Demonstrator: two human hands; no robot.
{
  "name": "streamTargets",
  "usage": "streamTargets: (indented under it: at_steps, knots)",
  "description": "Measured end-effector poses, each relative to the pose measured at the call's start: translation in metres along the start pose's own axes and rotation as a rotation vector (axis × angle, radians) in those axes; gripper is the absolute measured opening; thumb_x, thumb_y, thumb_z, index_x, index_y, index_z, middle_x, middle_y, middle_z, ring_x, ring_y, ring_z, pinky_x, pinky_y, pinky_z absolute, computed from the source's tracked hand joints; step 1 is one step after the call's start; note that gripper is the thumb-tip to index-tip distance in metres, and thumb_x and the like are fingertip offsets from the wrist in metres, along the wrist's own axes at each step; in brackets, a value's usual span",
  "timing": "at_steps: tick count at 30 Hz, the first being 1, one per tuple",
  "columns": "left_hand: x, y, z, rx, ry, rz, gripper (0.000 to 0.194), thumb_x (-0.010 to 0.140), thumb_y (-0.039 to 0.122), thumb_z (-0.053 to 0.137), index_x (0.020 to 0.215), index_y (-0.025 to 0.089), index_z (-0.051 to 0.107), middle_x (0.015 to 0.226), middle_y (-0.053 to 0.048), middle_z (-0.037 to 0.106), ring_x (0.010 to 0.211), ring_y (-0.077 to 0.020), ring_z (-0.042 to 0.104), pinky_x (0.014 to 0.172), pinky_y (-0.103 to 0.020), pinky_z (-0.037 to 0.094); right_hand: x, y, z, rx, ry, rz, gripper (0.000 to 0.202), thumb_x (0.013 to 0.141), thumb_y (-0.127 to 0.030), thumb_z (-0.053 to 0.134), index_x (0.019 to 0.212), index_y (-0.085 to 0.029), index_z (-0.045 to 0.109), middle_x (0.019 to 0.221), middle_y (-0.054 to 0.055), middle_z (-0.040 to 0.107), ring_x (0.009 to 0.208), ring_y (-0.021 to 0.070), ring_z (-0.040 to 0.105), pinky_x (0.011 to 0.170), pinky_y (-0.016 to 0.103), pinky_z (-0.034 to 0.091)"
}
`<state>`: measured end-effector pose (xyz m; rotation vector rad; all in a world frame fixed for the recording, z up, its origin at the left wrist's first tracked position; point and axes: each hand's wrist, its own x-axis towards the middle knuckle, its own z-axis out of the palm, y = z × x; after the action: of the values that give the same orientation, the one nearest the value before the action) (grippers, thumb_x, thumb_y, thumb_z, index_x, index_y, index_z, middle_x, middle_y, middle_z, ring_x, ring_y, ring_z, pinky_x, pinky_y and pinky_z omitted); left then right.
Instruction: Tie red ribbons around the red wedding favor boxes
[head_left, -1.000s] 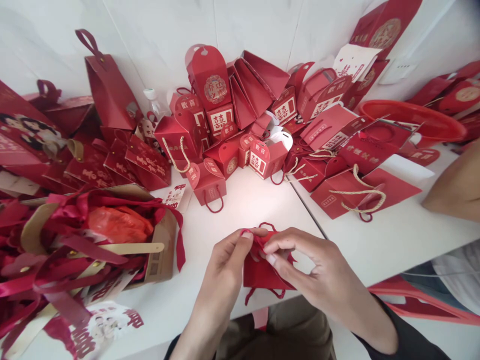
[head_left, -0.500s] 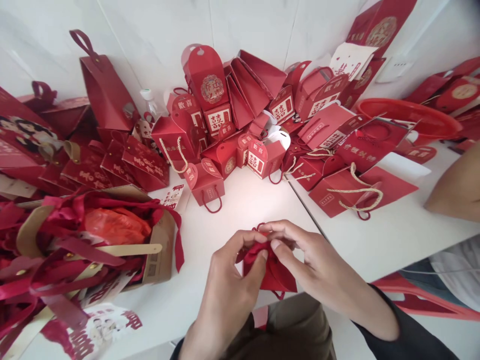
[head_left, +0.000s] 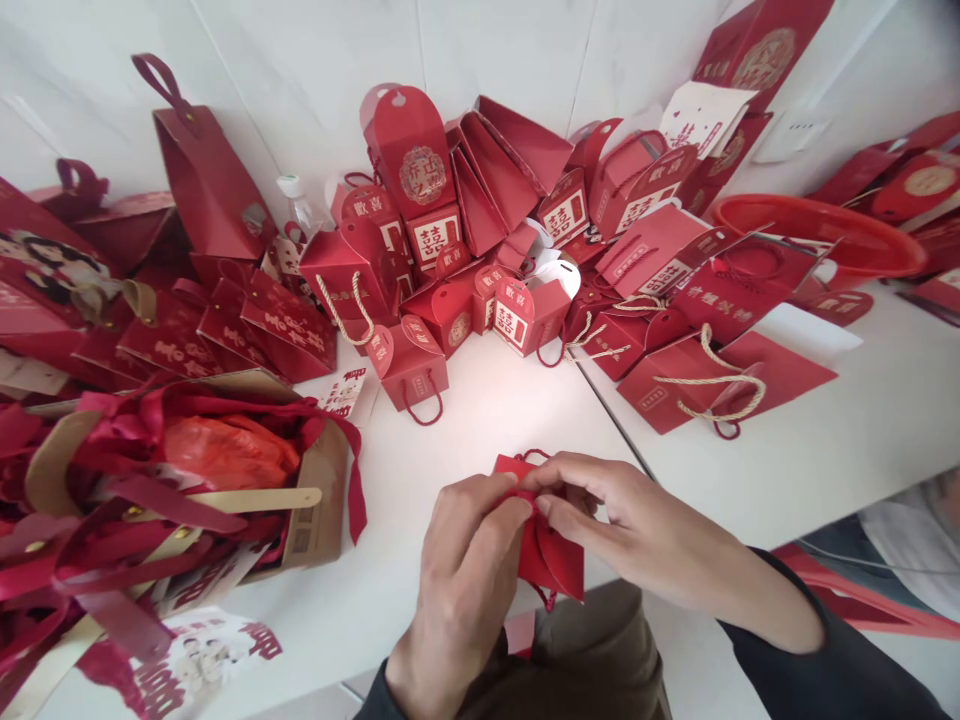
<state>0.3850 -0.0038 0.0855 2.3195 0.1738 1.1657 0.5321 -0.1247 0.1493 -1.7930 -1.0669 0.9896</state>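
Note:
A small red box (head_left: pixel 553 562) with cord handles sits at the table's front edge, one cord loop showing at its back and another at its front. My left hand (head_left: pixel 469 545) is at its left side, thumb and fingers pinching the red ribbon at the box's top. From the right, my right hand (head_left: pixel 626 510) pinches at the same spot with thumb and forefinger. The fingertips of both hands nearly meet and partly cover the ribbon.
An open cardboard box (head_left: pixel 322 500) full of red ribbons and straps stands on the left. Several red gift boxes line the wall behind. A red basin (head_left: pixel 892 255) is at the back right. A person's leg shows at the right edge.
The red box has turned slightly, and more of its top left corner shows. My left hand has rolled over, with its back more upward. The other person's arm has left the right edge.

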Motion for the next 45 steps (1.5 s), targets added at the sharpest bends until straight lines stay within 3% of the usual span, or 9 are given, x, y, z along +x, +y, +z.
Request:
streamTargets:
  at_steps: [3,6,9,15,18,23,31,36,45]
  knots:
    - [-0.002,0.003,0.001,0.045,0.039,-0.04,0.03,0.094,0.003,0.062,0.116,0.024,0.064,0.107,-0.007,0.065,0.098,-0.0188,0.063,0.082,-0.03,0.056,-0.001,0.0,-0.001,-0.002,0.029,0.023,0.018,0.105,-0.038,0.055,0.103,-0.025,0.069,0.09,-0.001,0.07,0.076,0.0156,0.061,0.063,0.025,0.045]
    - [-0.002,0.009,-0.004,0.023,0.032,-0.104,0.035,0.091,0.004,0.067,0.121,0.022,0.061,0.106,-0.007,0.064,0.098,-0.0192,0.061,0.085,-0.031,0.054,-0.001,-0.001,-0.001,0.025,0.067,0.022,0.018,0.104,-0.039,0.056,0.101,-0.024,0.066,0.09,-0.001,0.069,0.076,0.0155,0.06,0.065,0.026,0.045]
    - [-0.002,0.015,-0.01,-0.049,0.013,-0.218,0.027,0.095,0.011,0.063,0.12,0.021,0.061,0.106,-0.006,0.063,0.1,-0.0184,0.06,0.085,-0.03,0.052,-0.001,-0.001,-0.001,0.037,0.073,0.026,0.018,0.105,-0.039,0.055,0.101,-0.024,0.065,0.091,-0.001,0.069,0.078,0.0159,0.061,0.065,0.026,0.045]
    - [0.004,0.027,-0.015,-0.201,0.079,-0.691,0.012,0.102,0.025,0.055,0.103,0.026,0.067,0.089,0.001,0.066,0.082,-0.0139,0.059,0.076,-0.026,0.047,-0.003,0.0,0.001,0.013,0.077,0.069,0.019,0.105,-0.041,0.054,0.102,-0.025,0.064,0.089,-0.002,0.065,0.075,0.0151,0.055,0.063,0.026,0.042]
    - [0.009,0.03,-0.018,-0.232,-0.013,-0.808,0.015,0.098,0.034,0.061,0.106,0.025,0.07,0.08,0.001,0.066,0.078,-0.0161,0.058,0.077,-0.029,0.046,-0.004,0.001,0.001,0.034,0.06,0.06,0.019,0.106,-0.04,0.053,0.103,-0.024,0.063,0.093,-0.001,0.066,0.08,0.0161,0.056,0.067,0.027,0.043]
    - [0.009,0.022,-0.021,-0.207,-0.141,-0.811,0.02,0.094,0.041,0.064,0.102,0.024,0.069,0.076,0.0,0.066,0.075,-0.0184,0.056,0.073,-0.031,0.045,-0.003,0.001,0.0,0.017,0.063,0.053,0.018,0.106,-0.039,0.052,0.103,-0.025,0.063,0.089,-0.002,0.065,0.077,0.0155,0.055,0.066,0.026,0.042]
    - [0.006,0.014,-0.019,-0.077,-0.108,-0.811,0.021,0.091,0.047,0.066,0.092,0.025,0.065,0.086,0.001,0.063,0.08,-0.0192,0.053,0.079,-0.034,0.04,-0.002,0.002,0.0,0.013,0.085,0.055,0.017,0.104,-0.039,0.056,0.097,-0.024,0.064,0.083,-0.003,0.063,0.072,0.0145,0.054,0.064,0.025,0.042]
    - [0.018,0.015,-0.022,-0.129,-0.185,-0.781,0.016,0.09,0.041,0.064,0.086,0.027,0.07,0.083,0.001,0.064,0.079,-0.0198,0.054,0.078,-0.035,0.039,-0.002,0.004,0.0,0.018,0.068,0.058,0.018,0.104,-0.039,0.055,0.1,-0.025,0.065,0.086,-0.002,0.066,0.075,0.0156,0.057,0.065,0.026,0.043]
    - [0.023,0.015,-0.022,-0.189,-0.175,-0.755,0.01,0.087,0.034,0.065,0.085,0.027,0.072,0.079,0.002,0.066,0.077,-0.019,0.056,0.074,-0.033,0.039,-0.003,0.004,-0.001,0.017,0.065,0.064,0.017,0.105,-0.039,0.054,0.101,-0.026,0.065,0.089,-0.003,0.066,0.078,0.0152,0.057,0.065,0.026,0.043]
